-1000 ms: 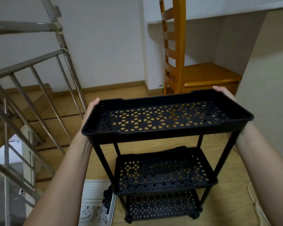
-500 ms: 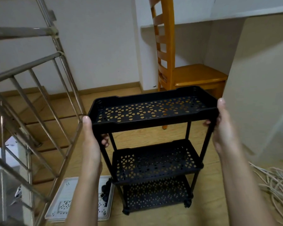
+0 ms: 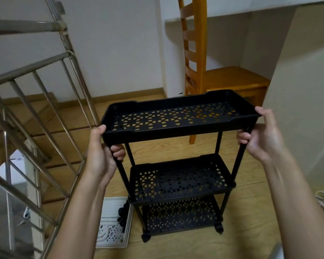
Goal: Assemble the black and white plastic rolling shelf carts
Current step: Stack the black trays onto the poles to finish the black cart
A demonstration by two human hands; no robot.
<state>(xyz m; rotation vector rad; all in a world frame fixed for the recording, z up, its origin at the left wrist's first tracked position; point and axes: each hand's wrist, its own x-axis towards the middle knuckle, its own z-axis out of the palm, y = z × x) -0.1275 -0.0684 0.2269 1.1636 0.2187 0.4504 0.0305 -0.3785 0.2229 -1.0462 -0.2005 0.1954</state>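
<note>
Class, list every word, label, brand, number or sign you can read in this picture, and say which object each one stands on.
There is no readable text anywhere in this view.
black cart: plain plastic, no label showing.
white tray: cut-out pattern only, no lettering.
white sheet behind the railing: tiny dark marks, too small to read.

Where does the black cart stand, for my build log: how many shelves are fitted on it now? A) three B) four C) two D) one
A: a top shelf, a middle shelf and a bottom shelf sit stacked one above another, with the left hand and right hand gripping the top one's ends.
</note>
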